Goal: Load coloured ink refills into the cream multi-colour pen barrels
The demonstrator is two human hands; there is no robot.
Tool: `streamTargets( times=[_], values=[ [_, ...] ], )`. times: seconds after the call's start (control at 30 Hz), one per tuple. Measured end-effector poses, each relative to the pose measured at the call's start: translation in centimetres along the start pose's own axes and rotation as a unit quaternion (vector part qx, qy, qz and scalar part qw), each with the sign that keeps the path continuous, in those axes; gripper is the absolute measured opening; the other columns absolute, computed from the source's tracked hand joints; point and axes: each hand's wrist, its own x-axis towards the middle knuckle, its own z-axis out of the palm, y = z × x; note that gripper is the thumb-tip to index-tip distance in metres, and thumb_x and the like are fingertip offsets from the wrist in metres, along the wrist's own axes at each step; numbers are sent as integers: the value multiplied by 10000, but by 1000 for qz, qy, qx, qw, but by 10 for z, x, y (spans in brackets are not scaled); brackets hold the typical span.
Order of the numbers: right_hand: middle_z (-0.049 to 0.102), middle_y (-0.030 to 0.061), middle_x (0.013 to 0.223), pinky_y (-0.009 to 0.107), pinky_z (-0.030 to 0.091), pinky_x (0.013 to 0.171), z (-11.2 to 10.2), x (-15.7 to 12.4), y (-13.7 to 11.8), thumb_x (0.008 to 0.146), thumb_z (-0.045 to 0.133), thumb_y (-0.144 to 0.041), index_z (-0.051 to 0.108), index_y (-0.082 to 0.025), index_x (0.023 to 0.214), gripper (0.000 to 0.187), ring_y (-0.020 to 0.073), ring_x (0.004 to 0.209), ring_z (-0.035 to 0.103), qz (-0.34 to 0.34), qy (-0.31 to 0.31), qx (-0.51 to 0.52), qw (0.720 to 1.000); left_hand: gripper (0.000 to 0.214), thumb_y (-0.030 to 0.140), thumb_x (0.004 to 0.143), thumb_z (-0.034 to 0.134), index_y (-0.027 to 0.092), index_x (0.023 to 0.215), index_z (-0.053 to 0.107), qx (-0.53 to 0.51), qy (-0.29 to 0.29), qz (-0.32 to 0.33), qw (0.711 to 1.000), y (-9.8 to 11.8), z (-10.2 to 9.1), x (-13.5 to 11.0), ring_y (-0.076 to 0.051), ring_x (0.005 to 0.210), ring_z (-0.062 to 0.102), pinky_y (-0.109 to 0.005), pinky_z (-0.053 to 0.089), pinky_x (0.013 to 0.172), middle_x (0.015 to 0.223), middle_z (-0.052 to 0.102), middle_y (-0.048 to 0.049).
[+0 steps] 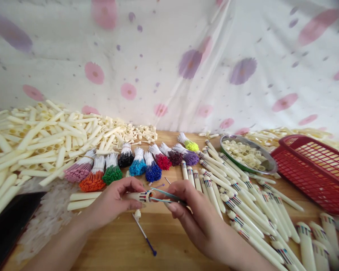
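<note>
pen barrel [139, 196]: cream plastic, short bands of colour near its open end. held level above the near middle of the counter [124, 244], open end to the right.
left hand [113, 201]: fingers and thumb closed round the pen barrel.
right hand [192, 214]: fingertips pinched on thin refills [165, 195], whose far ends meet the barrel's open end.
loose refill [144, 235]: blue-tipped, lying on the counter just below the hands, touching neither.
dark flat object [8, 226]: near left corner, kind cannot be told.
finished pens [243, 210]: cream, colour-banded, many, in rows across the right of the counter.
refill bundles [135, 165]: pink, orange, green, black, light blue, dark blue, red, maroon, purple, yellow-green, in an arc beyond the hands.
empty barrels [31, 139]: cream, heaped at the far left.
small clips [135, 131]: cream, piled behind the bundles.
metal bowl [271, 162]: holds small cream parts, right of the bundles.
red basket [316, 177]: slatted plastic, far right.
counter surface: light wood.
flowered cloth [169, 56]: white with pink and purple blooms, hung behind the counter.
</note>
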Motion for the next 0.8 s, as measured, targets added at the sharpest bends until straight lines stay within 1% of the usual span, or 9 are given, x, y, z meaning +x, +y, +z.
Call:
streamTargets(
  times=[0.13,0.2,0.27,0.37,0.47,0.57,0.67,0.73,0.8],
  values=[
    [628,30,799,220,429,581,11,1,-3,909,386,-182,471,-187,1000,124,130,666,576,4,10,-69,998,188,166,616,730,187,737,588,15,-2,-2,1000,-2,1,0,-181,812,572,-282,444,715,794,625,7],
    [616,20,756,209,410,539,12,2,-4,904,394,-185,480,-185,986,119,123,622,560,27,1,-72,997,173,180,626,730,186,734,595,34,8,9,999,-3,1,0,-180,804,570,-283,441,718,784,624,8],
    [594,0,704,194,392,500,13,2,-4,900,398,-196,483,-188,976,115,110,570,538,57,-7,-53,997,167,186,626,730,185,729,599,45,21,13,999,-3,2,1,-185,804,572,-288,439,723,778,625,7],
    [571,-17,664,191,401,498,16,1,-1,903,394,-222,476,-195,968,108,99,544,526,95,-4,7,995,179,191,612,728,184,738,602,43,36,2,998,-3,3,1,-193,797,579,-292,438,715,764,630,6],
    [607,2,729,199,418,509,23,-1,8,922,389,-283,453,-201,950,108,89,542,521,130,17,105,986,175,203,609,718,182,738,603,33,39,-16,999,-2,5,-1,-197,785,587,-290,435,697,755,643,3],
    [642,39,839,214,432,525,29,-1,17,928,393,-354,421,-204,919,152,87,562,510,131,53,199,970,167,216,610,716,181,722,598,25,42,-29,998,1,9,-3,-188,756,587,-280,434,674,751,650,7],
    [655,45,840,227,433,546,33,2,22,914,419,-390,408,-205,908,186,91,579,506,133,70,243,958,174,227,610,718,180,717,589,36,48,-45,997,3,11,-5,-168,698,574,-260,428,628,721,633,22],
    [658,33,797,218,414,525,34,6,23,893,450,-414,397,-206,893,214,89,567,502,155,78,274,946,182,228,602,723,179,713,587,50,55,-52,996,4,12,-5,-160,674,566,-250,424,609,705,620,31],
    [653,20,738,192,361,451,33,10,23,860,485,-453,375,-211,856,265,88,531,492,197,77,321,923,183,226,594,725,179,708,589,62,64,-49,995,4,13,-4,-162,670,566,-251,425,613,701,616,33]
  ],
)
